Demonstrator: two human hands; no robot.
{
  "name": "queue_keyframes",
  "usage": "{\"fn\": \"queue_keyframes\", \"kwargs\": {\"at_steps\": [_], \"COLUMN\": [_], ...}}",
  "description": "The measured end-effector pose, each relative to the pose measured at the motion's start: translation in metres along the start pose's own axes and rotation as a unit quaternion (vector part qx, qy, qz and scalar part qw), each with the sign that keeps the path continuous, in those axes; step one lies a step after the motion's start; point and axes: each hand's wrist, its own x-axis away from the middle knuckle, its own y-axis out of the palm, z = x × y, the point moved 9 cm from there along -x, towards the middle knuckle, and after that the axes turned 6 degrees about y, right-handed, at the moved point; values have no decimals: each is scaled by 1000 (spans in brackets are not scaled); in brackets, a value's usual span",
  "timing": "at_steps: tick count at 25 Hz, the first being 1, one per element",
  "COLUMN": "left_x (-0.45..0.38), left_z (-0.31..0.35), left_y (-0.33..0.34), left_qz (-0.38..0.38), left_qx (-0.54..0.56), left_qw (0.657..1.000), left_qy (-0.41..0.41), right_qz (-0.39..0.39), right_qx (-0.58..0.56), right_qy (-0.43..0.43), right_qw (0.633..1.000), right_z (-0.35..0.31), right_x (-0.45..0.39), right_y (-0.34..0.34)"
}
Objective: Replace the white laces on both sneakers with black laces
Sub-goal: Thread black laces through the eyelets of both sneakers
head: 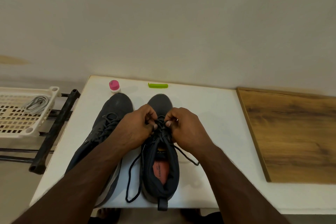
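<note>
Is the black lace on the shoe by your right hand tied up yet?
Not yet. The black lace has both ends lying loose beside the right shoe.

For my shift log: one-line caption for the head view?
Both hands, left hand and right hand, pinch the black lace over the right sneaker.

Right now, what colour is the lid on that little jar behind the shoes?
Pink. The jar's lid shows in the head view, beyond the left sneaker.
</note>
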Motion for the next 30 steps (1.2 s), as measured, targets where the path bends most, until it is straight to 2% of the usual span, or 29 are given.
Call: {"fn": "queue_keyframes", "kwargs": {"at_steps": [2,6,9,12,17,21,27,30], "left_x": [-1,0,0,-1,-2,3,4,7], "left_z": [0,0,1,1,-4,-1,19,25], "left_y": [0,-1,-1,1,-1,3,9,9], "left_qz": [-2,-3,-5,-10,-22,-96,-82,-84], "left_qx": [-7,-10,-21,-34,-21,2,-71,-51], "left_qw": [1000,1000,1000,999,1000,995,989,987], "left_qy": [1,1,-1,-3,-7,23,97,127], "right_qz": [10,-22,-14,-5,-24,-34,-37,-41], "right_qx": [-15,-53,-13,-23,-54,-68,-52,-42], "right_qy": [-8,51,25,4,48,58,53,48], "right_qw": [1000,997,999,1000,997,995,997,997], "right_z": [-1,13,8,5,16,19,19,19], "right_x": [2,-5,-3,-1,-5,-5,-5,-6], "right_y": [-1,0,2,1,0,0,3,4]}}
